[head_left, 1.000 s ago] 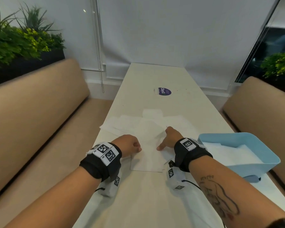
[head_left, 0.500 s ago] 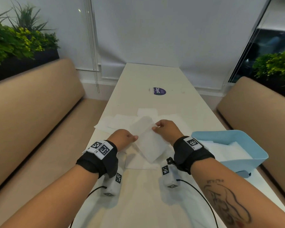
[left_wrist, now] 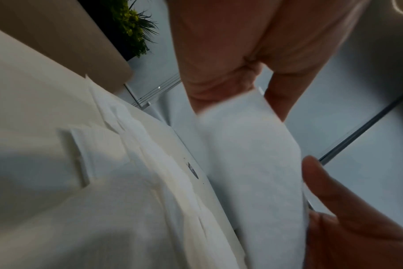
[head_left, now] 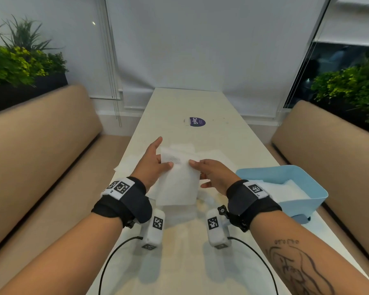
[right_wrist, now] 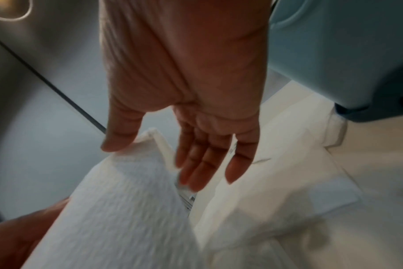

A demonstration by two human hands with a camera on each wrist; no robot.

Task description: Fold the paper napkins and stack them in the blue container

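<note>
Update vs a second ago: no longer pressing the napkin (head_left: 179, 182) flat on the table (head_left: 179, 262). Lifted clear now, held up between both hands over the loose napkins (head_left: 128, 167) in the pile. Half a second ago caught mid-lift and skewed; now squared up, long edges roughly vertical. On the left edge, left hand (head_left: 151, 167) pinching: thumb on the front face, index stuck out straight past the top corner, remaining fingers hidden behind the sheet. On the right edge, right hand (head_left: 213, 173) pinching: thumb (right_wrist: 120, 138) on top, fingers (right_wrist: 203, 163) nearly straight and close together underneath. Reads as a creased strip, not a fresh sheet; doubled edge visible in the right wrist view. Probably one more fold, or straight into the blue container (head_left: 303, 201) just right of the right wrist, already holding folded napkins (head_left: 290, 188). Limp paper, so keep both pinches on until over the stack, else risk losing the fold.
</note>
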